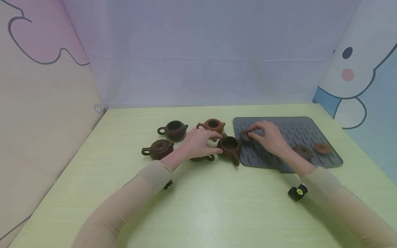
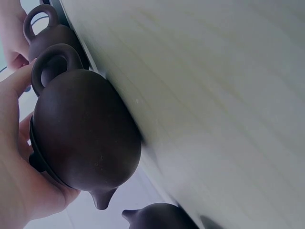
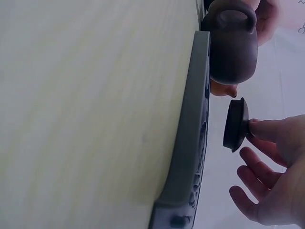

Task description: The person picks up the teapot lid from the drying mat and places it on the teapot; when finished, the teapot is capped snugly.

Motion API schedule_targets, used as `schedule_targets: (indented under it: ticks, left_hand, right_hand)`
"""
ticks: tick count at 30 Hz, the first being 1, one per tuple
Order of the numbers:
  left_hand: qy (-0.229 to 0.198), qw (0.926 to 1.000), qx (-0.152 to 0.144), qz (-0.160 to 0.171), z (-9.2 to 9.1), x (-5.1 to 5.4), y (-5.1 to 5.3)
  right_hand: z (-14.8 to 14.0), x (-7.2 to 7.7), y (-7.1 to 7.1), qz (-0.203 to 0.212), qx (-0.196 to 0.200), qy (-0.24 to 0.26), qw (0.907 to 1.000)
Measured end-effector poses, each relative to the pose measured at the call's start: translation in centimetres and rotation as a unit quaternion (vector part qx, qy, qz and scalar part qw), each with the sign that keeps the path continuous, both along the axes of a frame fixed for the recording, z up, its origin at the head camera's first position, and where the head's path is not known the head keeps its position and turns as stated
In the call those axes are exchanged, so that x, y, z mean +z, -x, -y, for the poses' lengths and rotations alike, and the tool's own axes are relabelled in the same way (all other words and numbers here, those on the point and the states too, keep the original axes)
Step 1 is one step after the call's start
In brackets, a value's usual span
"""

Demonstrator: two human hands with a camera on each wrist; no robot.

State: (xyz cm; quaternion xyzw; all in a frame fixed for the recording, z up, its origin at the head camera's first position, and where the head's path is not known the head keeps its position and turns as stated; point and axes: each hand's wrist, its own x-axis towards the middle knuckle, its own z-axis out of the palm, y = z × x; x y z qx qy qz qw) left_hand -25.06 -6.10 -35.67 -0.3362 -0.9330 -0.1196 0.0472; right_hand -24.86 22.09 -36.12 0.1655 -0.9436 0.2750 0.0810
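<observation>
Beige sleeves (image 1: 344, 208) come nearest to my camera, over the pale wooden table (image 1: 217, 213). A little farther, black wrist pieces (image 1: 297, 192) show below the cuffs. Beyond them, the left hand (image 1: 198, 144) lies over a dark teapot with its lid on (image 2: 86, 129), which I see mostly hidden from the head but clearly from the left wrist. Its thumb and index finger are spread apart at the left side of an open dark teapot (image 1: 229, 150); I cannot tell if they grip it. This pot stands on the table just left of the grey mat (image 1: 294, 125), handle toward the near side. On the mat, toward the near right, rest one dark lid (image 1: 303, 151) and one reddish lid (image 1: 323, 148). To the left, I see another lidded teapot (image 1: 158, 150).

Farther in, the right hand (image 1: 270, 137) pinches a small dark lid (image 3: 236, 125) between thumb and finger; I see it raised over the left part of the mat, apart from the open pot. Farther still stand a dark teapot without lid (image 1: 174, 131) on the left and a reddish open teapot (image 1: 217, 127) near the middle. Behind everything hangs a pale curtain (image 1: 201, 79).
</observation>
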Motion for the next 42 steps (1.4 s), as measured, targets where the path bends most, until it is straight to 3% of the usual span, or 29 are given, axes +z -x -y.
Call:
schedule_targets:
  ticks: [20,28,42]
  left_hand:
    - [-0.003,1.0000,0.000,0.007,-0.2,0.0,0.2]
    - [0.000,1.0000,-0.002,0.003,-0.2,0.0,0.2]
    - [-0.005,1.0000,-0.004,0.003,-0.3,0.1,0.2]
  right_hand:
    - [2.0,0.1,-0.6,-0.057,-0.008,0.114,0.9918]
    - [3.2,0.3,-1.1,-0.048,0.010,0.142,0.9887]
    - [4.6,0.5,-1.7,-0.018,0.038,0.130,0.9907]
